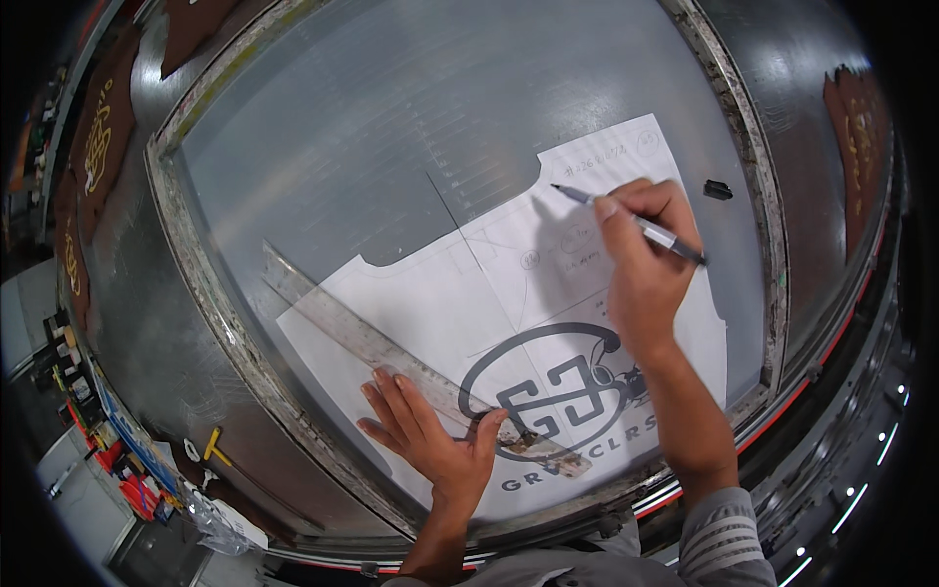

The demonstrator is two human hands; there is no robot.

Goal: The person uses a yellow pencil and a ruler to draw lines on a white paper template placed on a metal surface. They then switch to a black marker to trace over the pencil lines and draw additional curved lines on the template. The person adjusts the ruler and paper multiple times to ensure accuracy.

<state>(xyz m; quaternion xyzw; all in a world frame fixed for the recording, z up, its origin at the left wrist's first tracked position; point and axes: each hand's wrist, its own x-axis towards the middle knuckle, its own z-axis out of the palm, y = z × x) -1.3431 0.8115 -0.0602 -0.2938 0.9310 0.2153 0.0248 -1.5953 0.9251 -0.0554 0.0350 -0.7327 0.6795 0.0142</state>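
Pressing flat with fingers spread, the left hand (pixel 430 430) bears down on the lower end of a long metal ruler (pixel 391 354), which lies diagonally across a white paper sheet (pixel 430 293). The thumb reaches toward the printed dark emblem (pixel 548 386) on the lower part of the sheet.

The right hand (pixel 646 264) is closed in a writing grip around a pen (pixel 626 221), pinching it between thumb and fingers. The pen tip points up and left and meets the upper part of the paper sheet, near small handwritten marks. This hand is well apart from the ruler, above and to the right of the left hand, with the emblem between the two hands.

The paper sheet rests on a translucent grey panel (pixel 391 127) set inside a worn metal frame (pixel 196 264). A small black cap (pixel 717 189) lies on the panel just right of the sheet's upper edge, near the right hand.
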